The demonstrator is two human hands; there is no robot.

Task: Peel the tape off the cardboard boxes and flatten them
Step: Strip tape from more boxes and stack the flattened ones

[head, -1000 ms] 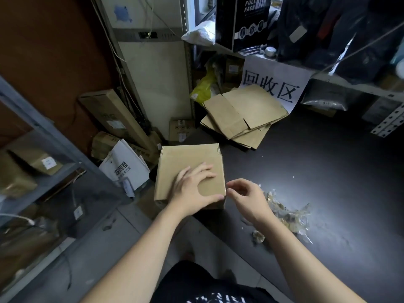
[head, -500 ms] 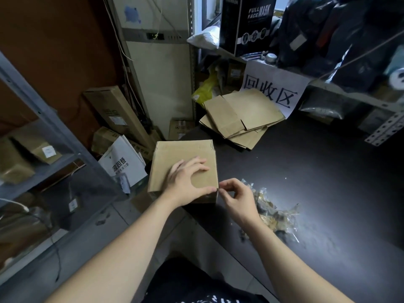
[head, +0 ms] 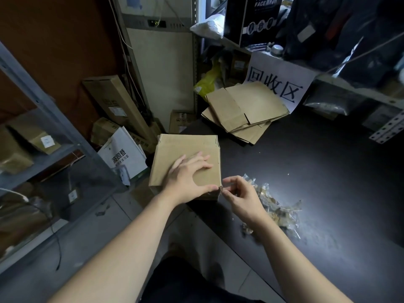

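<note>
Cardboard box (head: 175,158) sits at the near left corner of the dark table (head: 317,171), its closed top facing up and its left side overhanging the table edge. Left hand (head: 188,182) lies on the box top, fingers spread wide and arched, fingertips pressing the cardboard, thumb stretched along the near edge towards the near right corner. It encloses nothing. Right hand (head: 242,197) is at that same corner, fingers curled, thumb and forefinger set narrowly apart right against the corner edge. Whether a strip of tape lies between them cannot be told, as the spot is too small and blurred. Just right of the right hand, a heap of crumpled clear tape (head: 275,208) lies on the table. At the far side of the table, well apart from the box, rests a stack of flattened boxes (head: 244,110), partly overlapping a white paper sign (head: 282,84) with large black characters. Left of the table, a white bag (head: 122,158) with printed characters stands on the floor near a metal shelf (head: 43,154).
</note>
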